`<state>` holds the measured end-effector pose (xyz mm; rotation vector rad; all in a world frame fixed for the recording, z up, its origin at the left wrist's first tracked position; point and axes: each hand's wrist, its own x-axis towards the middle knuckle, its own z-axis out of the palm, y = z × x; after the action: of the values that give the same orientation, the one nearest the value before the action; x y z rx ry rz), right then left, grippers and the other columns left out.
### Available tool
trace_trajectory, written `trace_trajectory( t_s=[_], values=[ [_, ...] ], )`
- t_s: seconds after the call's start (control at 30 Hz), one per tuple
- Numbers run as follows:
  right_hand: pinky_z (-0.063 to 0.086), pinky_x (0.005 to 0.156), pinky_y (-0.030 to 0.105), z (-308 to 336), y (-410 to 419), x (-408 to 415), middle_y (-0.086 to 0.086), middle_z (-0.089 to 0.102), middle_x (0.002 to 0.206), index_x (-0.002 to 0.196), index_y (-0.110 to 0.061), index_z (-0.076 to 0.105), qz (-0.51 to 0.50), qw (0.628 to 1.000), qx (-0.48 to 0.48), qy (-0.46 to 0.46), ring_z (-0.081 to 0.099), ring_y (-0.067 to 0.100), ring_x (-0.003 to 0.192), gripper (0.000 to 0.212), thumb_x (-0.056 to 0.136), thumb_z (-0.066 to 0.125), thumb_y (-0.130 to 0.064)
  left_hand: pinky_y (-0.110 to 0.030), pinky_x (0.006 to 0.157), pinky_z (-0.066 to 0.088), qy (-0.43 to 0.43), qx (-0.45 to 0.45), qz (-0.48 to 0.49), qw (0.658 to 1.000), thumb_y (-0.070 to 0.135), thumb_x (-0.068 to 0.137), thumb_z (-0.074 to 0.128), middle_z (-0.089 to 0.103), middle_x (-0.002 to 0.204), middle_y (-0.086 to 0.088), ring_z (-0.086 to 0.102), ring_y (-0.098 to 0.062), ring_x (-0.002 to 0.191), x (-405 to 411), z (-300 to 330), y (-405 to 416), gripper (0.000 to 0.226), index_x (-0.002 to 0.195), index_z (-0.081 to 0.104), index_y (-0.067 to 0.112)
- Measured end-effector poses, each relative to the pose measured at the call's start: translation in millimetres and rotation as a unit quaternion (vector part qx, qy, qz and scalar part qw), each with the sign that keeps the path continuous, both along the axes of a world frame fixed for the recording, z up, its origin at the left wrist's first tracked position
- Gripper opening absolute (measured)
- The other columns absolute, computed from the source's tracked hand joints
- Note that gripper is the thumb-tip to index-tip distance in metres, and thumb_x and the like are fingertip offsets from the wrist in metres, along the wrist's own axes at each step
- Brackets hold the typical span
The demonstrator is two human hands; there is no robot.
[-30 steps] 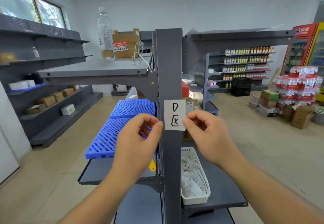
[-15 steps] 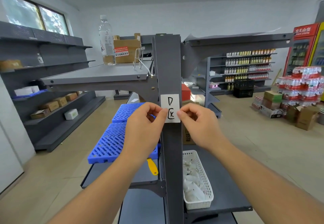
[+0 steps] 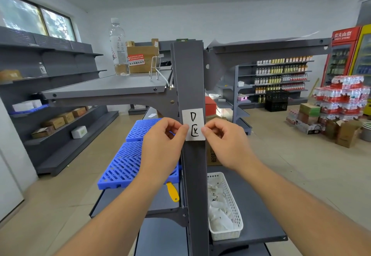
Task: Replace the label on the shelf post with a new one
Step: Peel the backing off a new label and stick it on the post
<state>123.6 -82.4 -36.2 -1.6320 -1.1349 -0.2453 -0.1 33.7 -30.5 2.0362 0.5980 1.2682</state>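
Observation:
A white paper label [image 3: 193, 122] with black handwritten marks lies flat against the front of the grey shelf post [image 3: 190, 75], about halfway up. My left hand [image 3: 163, 145] has its thumb on the label's lower left edge. My right hand [image 3: 224, 143] has its thumb on the lower right edge. The other fingers of both hands are curled in. Whether the label sticks to the post by itself cannot be told.
A white basket [image 3: 232, 211] of crumpled paper sits on the lower right shelf. Blue plastic grids [image 3: 128, 161] and a yellow-handled tool [image 3: 173, 192] lie on the left shelf. A water bottle [image 3: 118, 49] and cardboard box [image 3: 143, 58] stand on the top shelf.
The label was held only by my right hand beside the post. Both hands rose and closed in, and the label now sits squarely on the post with a thumb on each side.

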Motion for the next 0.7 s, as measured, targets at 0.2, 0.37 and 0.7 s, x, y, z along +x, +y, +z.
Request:
trace_trajectory(
  t_s=[0.2,0.37,0.7],
  values=[
    [0.044,0.057,0.014,-4.0,1.5,3.5,-0.002,0.066,0.068,0.081,-0.025,0.069,-0.006,1.000,-0.001,0.012,0.052,0.003,0.060,0.017,0.097,0.064,-0.025,-0.006,0.059,0.045,-0.007,-0.011,-0.001,1.000,0.034,0.094,0.072,0.067,0.075,0.010,0.058,0.009,0.067,2.0,-0.1,2.1,0.011,0.088,0.069,0.025],
    [0.045,0.057,0.013,-4.9,3.9,4.0,-0.006,0.064,0.066,0.080,-0.027,0.069,-0.017,1.000,0.002,0.013,0.053,0.001,0.059,0.017,0.097,0.065,-0.027,-0.005,0.058,0.045,-0.008,-0.010,0.001,1.000,0.034,0.093,0.073,0.067,0.075,0.010,0.057,0.009,0.066,3.9,0.1,3.1,0.012,0.086,0.068,0.025],
    [0.045,0.055,0.014,-7.1,7.1,2.4,0.001,0.065,0.063,0.079,-0.024,0.070,-0.037,0.999,0.015,0.006,0.053,0.003,0.056,0.018,0.096,0.066,-0.028,-0.008,0.058,0.044,-0.006,-0.005,0.016,1.000,0.036,0.090,0.076,0.064,0.071,0.008,0.055,0.002,0.061,9.1,1.7,5.0,0.020,0.079,0.063,0.026]
  ],
)
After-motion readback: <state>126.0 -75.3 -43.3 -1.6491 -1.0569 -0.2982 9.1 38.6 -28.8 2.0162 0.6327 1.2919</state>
